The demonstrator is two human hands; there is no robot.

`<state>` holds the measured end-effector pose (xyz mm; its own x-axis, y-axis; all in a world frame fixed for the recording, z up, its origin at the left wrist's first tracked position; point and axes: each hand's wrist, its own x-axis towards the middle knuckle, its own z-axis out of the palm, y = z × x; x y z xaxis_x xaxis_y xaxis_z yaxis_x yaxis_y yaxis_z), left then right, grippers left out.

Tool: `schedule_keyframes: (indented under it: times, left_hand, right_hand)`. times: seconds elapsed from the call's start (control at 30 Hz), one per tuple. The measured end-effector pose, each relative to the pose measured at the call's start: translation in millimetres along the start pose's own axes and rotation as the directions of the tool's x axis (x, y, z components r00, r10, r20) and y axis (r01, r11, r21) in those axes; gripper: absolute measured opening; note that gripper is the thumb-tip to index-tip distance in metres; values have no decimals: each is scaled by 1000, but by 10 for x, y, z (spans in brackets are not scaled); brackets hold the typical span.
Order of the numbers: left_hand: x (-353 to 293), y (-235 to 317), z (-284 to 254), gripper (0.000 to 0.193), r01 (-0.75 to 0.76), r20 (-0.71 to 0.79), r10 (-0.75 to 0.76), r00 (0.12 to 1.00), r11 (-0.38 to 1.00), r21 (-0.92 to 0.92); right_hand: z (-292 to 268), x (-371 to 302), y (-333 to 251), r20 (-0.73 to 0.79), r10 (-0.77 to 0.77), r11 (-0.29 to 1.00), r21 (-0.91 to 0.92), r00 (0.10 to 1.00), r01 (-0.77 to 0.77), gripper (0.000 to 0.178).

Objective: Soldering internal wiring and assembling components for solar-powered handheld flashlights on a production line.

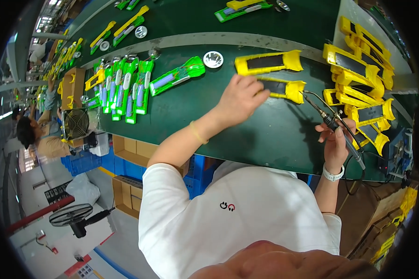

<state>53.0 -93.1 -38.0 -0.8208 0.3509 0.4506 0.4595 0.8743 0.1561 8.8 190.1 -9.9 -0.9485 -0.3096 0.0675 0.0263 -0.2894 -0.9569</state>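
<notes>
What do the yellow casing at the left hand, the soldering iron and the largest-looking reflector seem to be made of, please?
Yellow casing: probably moulded plastic, satin, from its even colour and soft sheen.
Soldering iron: apparently metal at the shiny shaft; its matt dark grip looks like rubber or plastic.
Reflector: metal or metal-coated plastic; the mirror-bright shine fits either.

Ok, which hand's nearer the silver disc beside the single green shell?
Left hand: just below and right of the disc, at a yellow shell. Right hand: farther right and lower, holding the iron.
</notes>
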Motion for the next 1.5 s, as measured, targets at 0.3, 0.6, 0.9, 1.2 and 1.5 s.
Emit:
schedule_keyframes:
  times: [0.3, 0.6, 0.9, 1.2, 1.5]
  left_hand:
    - [-618, -784, -1084, 69, 550, 157, -639, 753, 741, 385]
    - [32, -2, -524, 45, 51, 226, 4, 974, 970, -238]
    - [348, 278, -265, 52, 69, 313, 12, 950, 967, -246]
    - [-285, -48, -674, 53, 245, 310, -202, 929, 964, -105]
    - [-69, 180, -375, 46, 83, 155, -60, 986, 985, -148]
  right_hand:
    - [-202, -261, 167, -177, 0, 999, -53, 984, -9, 28]
    - [-257, -218, 213, -237, -62, 992, 92, 970, 86, 23]
    - [-379, -345, 298, -285, -159, 960, 181, 945, 216, 29]
    - [-462, -438, 33, -33, -356, 903, -270, 934, 335, 34]
    - [-208, -671, -79, 169, -502, 630, -600, 848, 493, 41]
